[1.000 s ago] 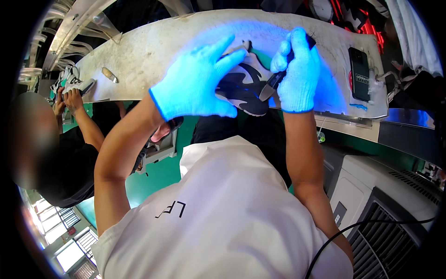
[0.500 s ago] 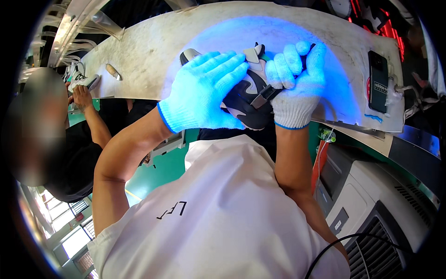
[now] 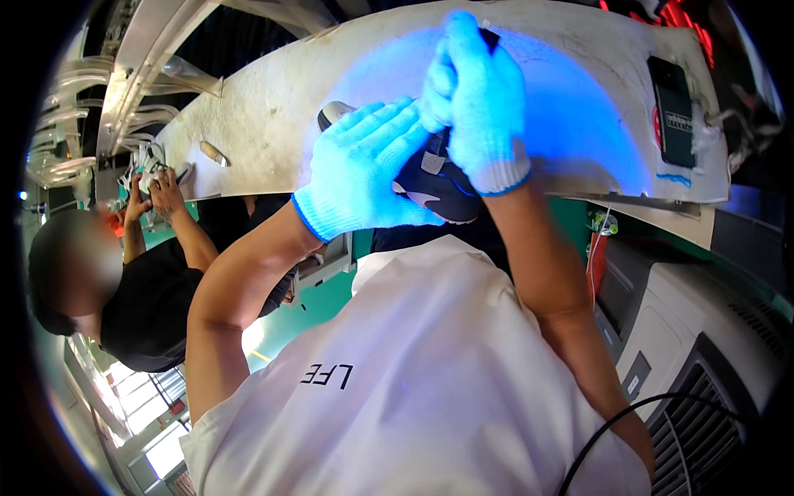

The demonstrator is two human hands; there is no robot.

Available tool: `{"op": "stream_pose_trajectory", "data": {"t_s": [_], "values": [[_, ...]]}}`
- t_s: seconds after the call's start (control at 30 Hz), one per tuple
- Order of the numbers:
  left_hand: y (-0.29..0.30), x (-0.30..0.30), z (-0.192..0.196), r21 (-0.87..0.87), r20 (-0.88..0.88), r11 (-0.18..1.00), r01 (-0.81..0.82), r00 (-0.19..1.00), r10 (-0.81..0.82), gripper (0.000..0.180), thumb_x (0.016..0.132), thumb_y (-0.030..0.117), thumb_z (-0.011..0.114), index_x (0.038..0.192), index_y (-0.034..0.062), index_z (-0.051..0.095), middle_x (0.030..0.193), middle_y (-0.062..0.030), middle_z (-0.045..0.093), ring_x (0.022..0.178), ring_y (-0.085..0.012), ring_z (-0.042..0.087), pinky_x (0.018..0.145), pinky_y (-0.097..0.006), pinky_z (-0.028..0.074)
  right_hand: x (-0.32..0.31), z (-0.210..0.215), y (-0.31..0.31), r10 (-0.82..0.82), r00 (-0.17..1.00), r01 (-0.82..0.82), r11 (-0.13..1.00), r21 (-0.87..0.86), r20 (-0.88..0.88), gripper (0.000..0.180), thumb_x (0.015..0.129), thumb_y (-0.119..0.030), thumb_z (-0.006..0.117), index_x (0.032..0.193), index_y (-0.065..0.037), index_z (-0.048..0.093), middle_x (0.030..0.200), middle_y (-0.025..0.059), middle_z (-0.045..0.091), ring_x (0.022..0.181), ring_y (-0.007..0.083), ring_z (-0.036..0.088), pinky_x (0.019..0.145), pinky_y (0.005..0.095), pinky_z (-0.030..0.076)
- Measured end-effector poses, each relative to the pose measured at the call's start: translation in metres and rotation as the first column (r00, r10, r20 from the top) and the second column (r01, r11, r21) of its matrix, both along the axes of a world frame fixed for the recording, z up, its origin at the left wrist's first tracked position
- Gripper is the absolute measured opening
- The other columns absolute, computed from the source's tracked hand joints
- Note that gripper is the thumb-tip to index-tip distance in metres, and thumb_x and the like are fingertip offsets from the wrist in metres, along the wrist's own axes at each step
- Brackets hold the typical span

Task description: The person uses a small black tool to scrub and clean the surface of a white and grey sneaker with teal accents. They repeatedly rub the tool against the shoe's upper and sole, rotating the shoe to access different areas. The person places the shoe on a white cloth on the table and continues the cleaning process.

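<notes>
The head camera is looking down on a worn, pale grey worktable (image 3: 248,132) that is glowing under a pool of blue-violet light. At the near edge of that light the person is holding a dark navy sports shoe with a white sole and grey patches (image 3: 434,178), raised just above the tabletop and tilted. The left hand (image 3: 364,169), in a knitted work glove that is shining pale blue, is lying over the shoe with its fingers spread wide and flat, steadying it from the left. The right hand (image 3: 475,99), in the same kind of glove, is curled narrow around a slim dark tool (image 3: 488,37), of which only the tip is showing above the knuckles; its working end is hidden behind the hand, so whether it is touching the shoe cannot be told.

As far as the picture is showing, the work on this shoe seems to be under way rather than finished: the shoe is not set down and the tool is gripped close over it. What has been done to its surface is too small to judge.

A black phone-like device (image 3: 674,112) is lying well apart on the right of the table. At the far left, another person's hands (image 3: 157,194) are handling something pale.
</notes>
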State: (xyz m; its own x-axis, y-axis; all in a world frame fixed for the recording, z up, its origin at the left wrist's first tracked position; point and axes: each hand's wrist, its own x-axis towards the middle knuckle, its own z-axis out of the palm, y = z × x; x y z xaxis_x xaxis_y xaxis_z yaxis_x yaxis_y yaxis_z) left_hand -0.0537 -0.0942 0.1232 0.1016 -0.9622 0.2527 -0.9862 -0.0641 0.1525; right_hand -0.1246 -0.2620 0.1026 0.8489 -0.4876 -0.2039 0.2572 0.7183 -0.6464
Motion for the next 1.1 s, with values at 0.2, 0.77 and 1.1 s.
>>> {"op": "stream_pose_trajectory", "data": {"t_s": [0.2, 0.77, 1.1], "values": [[0.006, 0.003, -0.008, 0.003, 0.017, 1.0, -0.004, 1.0, 0.004, 0.102, 0.066, 0.068, 0.097, 0.134, -0.0041, 0.075, 0.144, -0.0265, 0.073, 0.129, -0.0448, 0.073, 0.114, -0.052, 0.056, -0.041, -0.024, -0.026, 0.007, 0.999, -0.007, 1.0, 0.0, -0.033, 0.053, 0.117, -0.052, 0.058, 0.077, -0.018, 0.049, 0.06, -0.003, 0.043, 0.045, 0.0121, 0.037, 0.046, 0.0319, 0.029], [-0.012, -0.008, -0.002, -0.045, -0.078, 0.999, -0.027, 0.997, 0.024, 0.084, 0.053, 0.057, 0.103, 0.118, 0.0072, 0.082, 0.114, -0.0107, 0.081, 0.102, -0.0352, 0.08, 0.089, -0.045, 0.062, -0.03, -0.07, -0.022, -0.231, 0.889, 0.116, 0.949, 0.294, 0.395, 0.051, 0.117, -0.058, 0.053, 0.089, -0.017, 0.067, 0.064, -0.0019, 0.051, 0.045, 0.0135, 0.04, 0.044, 0.0352, 0.033], [-0.015, -0.006, 0.004, -0.024, -0.159, 0.999, -0.048, 0.986, 0.044, 0.077, 0.053, 0.053, 0.105, 0.112, 0.0082, 0.083, 0.109, -0.0102, 0.081, 0.095, -0.0351, 0.079, 0.086, -0.044, 0.062, -0.034, -0.096, -0.05, -0.34, 0.843, 0.005, 0.78, 0.626, 0.416, 0.047, 0.117, -0.054, 0.057, 0.086, -0.018, 0.062, 0.067, -0.0039, 0.051, 0.05, 0.0128, 0.042, 0.049, 0.0331, 0.033]]}}
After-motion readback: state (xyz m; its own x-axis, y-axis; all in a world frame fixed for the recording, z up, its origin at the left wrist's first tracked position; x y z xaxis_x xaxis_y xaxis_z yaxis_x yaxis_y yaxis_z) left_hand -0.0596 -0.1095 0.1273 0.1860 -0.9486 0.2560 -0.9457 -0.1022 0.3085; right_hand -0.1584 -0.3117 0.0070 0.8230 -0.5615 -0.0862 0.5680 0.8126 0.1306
